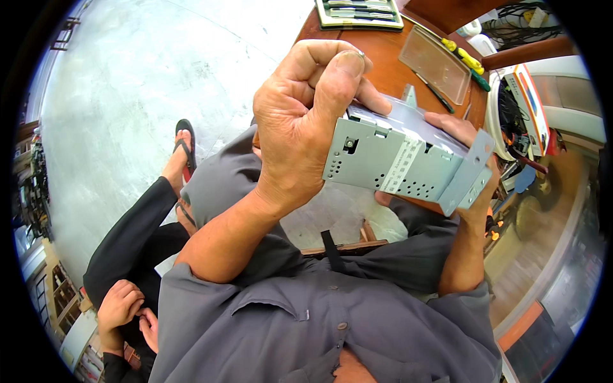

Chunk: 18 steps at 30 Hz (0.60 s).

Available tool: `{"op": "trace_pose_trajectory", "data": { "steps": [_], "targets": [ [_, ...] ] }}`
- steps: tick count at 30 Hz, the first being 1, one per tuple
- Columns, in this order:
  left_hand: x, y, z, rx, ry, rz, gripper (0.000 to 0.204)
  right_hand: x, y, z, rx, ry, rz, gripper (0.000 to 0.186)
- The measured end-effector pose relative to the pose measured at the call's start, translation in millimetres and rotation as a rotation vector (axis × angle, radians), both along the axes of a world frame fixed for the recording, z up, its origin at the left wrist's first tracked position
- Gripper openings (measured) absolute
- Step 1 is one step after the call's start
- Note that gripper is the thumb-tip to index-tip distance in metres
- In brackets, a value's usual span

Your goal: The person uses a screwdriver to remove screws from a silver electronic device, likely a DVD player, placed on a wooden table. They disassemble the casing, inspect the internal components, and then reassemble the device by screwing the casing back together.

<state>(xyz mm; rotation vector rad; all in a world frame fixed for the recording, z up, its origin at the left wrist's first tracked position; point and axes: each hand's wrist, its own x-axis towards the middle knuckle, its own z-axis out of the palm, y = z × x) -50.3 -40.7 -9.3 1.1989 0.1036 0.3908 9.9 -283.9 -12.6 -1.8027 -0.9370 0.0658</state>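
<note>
Box [416,167] of grey perforated metal, held in the air at about half past two from the view's centre, with a pale label strip across its face. The right hand [483,196] clasps its three-o'clock end, fingers over the top. At its eleven-o'clock corner, the left hand [295,121] has thumb and forefinger pinched on a tiny silvery piece [362,55], too small to identify. Beyond, toward twelve, lies the wooden surface [371,56]; on it, toward one o'clock, rests a clear plastic tray [434,60]. Another person's hands [121,303] rest toward eight.
</note>
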Motion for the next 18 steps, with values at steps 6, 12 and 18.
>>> {"op": "trace_pose_trajectory", "data": {
  "steps": [6, 12, 18],
  "targets": [
    [-20, 18, -22, 0.01, -0.002, -0.037, 0.02, -20, 14, -6, -0.055, -0.253, 0.062, 0.045],
    [-34, 26, -44, 0.028, -0.052, -0.033, 0.019, -40, 25, -9, -0.112, -0.28, 0.035, 0.04],
    [-43, 26, -50, 0.021, -0.093, -0.034, 0.015, -48, 19, -14, -0.19, -0.298, 0.066, 0.041]
  ]
}}
